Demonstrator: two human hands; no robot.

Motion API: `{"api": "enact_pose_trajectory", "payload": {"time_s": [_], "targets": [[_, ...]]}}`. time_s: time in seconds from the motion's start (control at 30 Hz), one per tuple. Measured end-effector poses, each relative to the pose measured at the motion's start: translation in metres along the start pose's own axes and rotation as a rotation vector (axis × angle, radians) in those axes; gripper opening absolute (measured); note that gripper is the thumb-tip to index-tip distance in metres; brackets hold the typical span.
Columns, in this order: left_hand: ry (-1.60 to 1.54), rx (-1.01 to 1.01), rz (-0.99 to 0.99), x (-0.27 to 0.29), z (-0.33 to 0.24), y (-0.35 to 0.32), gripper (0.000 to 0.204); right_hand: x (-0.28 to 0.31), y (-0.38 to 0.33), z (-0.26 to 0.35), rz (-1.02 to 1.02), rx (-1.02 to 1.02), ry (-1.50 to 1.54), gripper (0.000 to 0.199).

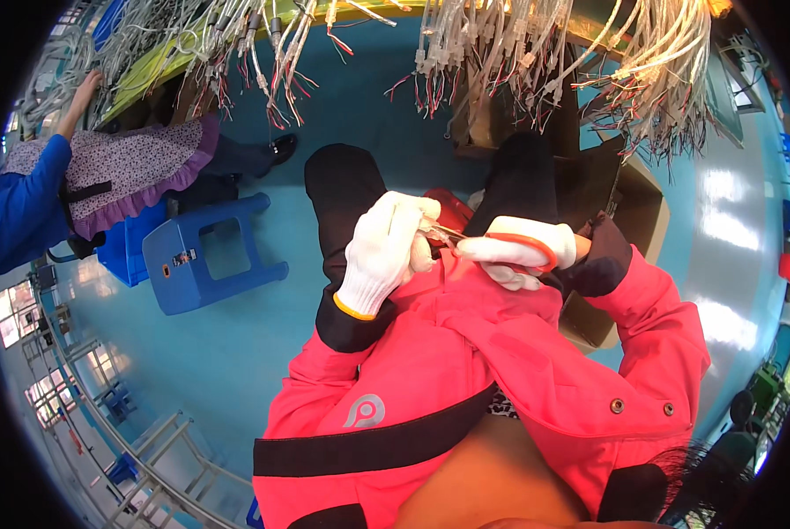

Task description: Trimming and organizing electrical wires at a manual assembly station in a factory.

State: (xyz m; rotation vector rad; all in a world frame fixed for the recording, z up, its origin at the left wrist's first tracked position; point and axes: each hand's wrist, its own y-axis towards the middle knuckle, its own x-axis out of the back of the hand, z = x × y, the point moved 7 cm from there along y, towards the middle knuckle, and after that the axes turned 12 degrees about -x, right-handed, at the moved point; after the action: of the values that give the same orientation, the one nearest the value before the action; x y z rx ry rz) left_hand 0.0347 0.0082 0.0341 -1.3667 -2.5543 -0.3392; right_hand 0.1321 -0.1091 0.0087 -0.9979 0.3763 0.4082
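Note:
My left hand (386, 251), in a white knit glove, pinches a thin wire end (436, 231) in front of my chest. My right hand (522, 253), also gloved, grips orange-handled scissors (531, 243) whose blades point left toward that wire, touching or nearly touching it. Both hands meet over my lap, above my dark trousers (342, 189). I wear a red jacket (465, 370) with black cuffs. A red object (455, 214) lies just behind the hands, partly hidden.
Bundles of white cables with coloured wire ends (518, 53) hang from above across the top. A blue plastic stool (210, 251) stands to my left on the teal floor. Another person in a blue sleeve and patterned apron (104, 176) works at far left. A cardboard box (628, 220) sits right.

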Motion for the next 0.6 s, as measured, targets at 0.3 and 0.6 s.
{"api": "enact_pose_trajectory", "payload": {"time_s": [0.3, 0.6], "targets": [[-0.014, -0.399, -0.164, -0.003, -0.003, -0.005, 0.025, -0.024, 0.022, -0.019, 0.724, 0.157, 0.700, 0.060], [0.230, -0.783, -0.194, -0.024, -0.036, 0.001, 0.012, -0.013, 0.012, 0.013, 0.195, 0.693, 0.880, 0.054]]}}
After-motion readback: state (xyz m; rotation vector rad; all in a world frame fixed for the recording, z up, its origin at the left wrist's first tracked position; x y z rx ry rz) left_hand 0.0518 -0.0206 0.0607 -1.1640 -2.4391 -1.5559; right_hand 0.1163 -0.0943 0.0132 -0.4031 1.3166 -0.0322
